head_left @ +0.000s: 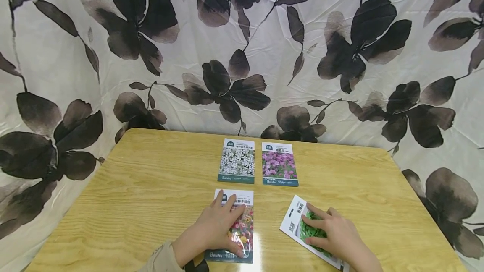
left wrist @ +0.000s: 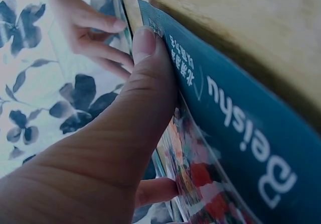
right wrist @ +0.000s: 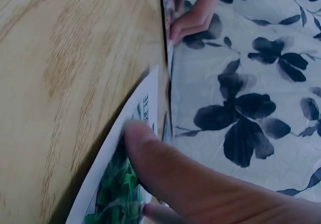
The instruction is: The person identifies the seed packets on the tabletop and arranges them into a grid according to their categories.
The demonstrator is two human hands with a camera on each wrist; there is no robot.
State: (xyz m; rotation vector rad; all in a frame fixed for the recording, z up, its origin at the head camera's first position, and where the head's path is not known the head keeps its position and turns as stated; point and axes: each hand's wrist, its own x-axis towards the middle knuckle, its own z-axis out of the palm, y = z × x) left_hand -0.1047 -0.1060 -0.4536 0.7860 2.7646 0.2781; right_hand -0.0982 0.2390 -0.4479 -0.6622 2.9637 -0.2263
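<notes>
My left hand point(head_left: 216, 226) rests with spread fingers on a seed packet point(head_left: 245, 238) with a picture of mixed bright flowers, near the table's front. In the left wrist view, the thumb point(left wrist: 145, 78) lies straight along the packet's teal Beishu band point(left wrist: 251, 118). To the right, my right hand point(head_left: 336, 232) touches a slanted seed packet point(head_left: 293, 221) showing green leaves, its fingers extended over the picture. The right wrist view has the thumb point(right wrist: 150, 146) on the face of this leafy packet point(right wrist: 118, 184), whose edge casts a shadow on the wood.
Two more seed packets lie side by side farther back: one with white flowers point(head_left: 237, 160), one with purple flowers point(head_left: 280, 163). The wooden table point(head_left: 151, 179) ends at a floral cloth point(head_left: 287, 62) hanging behind it.
</notes>
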